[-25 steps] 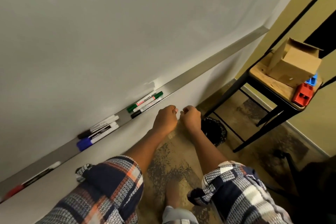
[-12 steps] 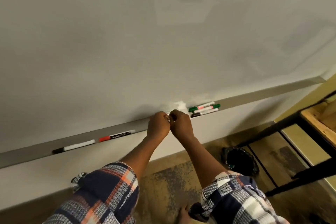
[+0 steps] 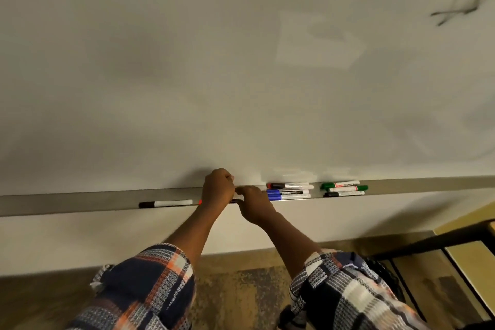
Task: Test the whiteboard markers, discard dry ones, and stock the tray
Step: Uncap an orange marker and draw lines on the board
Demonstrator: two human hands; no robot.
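Note:
A long grey marker tray (image 3: pixel 80 203) runs along the foot of the whiteboard (image 3: pixel 241 61). My left hand (image 3: pixel 218 189) is closed over the middle of a red marker (image 3: pixel 200 201) that lies in the tray. Only the marker's red tip and a dark bit show. My right hand (image 3: pixel 254 205) pinches that marker's right end. To the left lies a black-capped white marker (image 3: pixel 166 203). To the right are a cluster of blue and black markers (image 3: pixel 289 194) and a cluster of green markers (image 3: pixel 344 189).
A dark scribble (image 3: pixel 455 12) marks the board's upper right. A black metal table frame (image 3: pixel 442 242) juts in at the lower right, with a dark bin (image 3: pixel 385 269) half hidden behind my right sleeve. Patterned floor lies below the wall.
The view has swung up to face the board. Both hands rose from near the floor to the tray, then shifted left from the blue markers onto the red marker.

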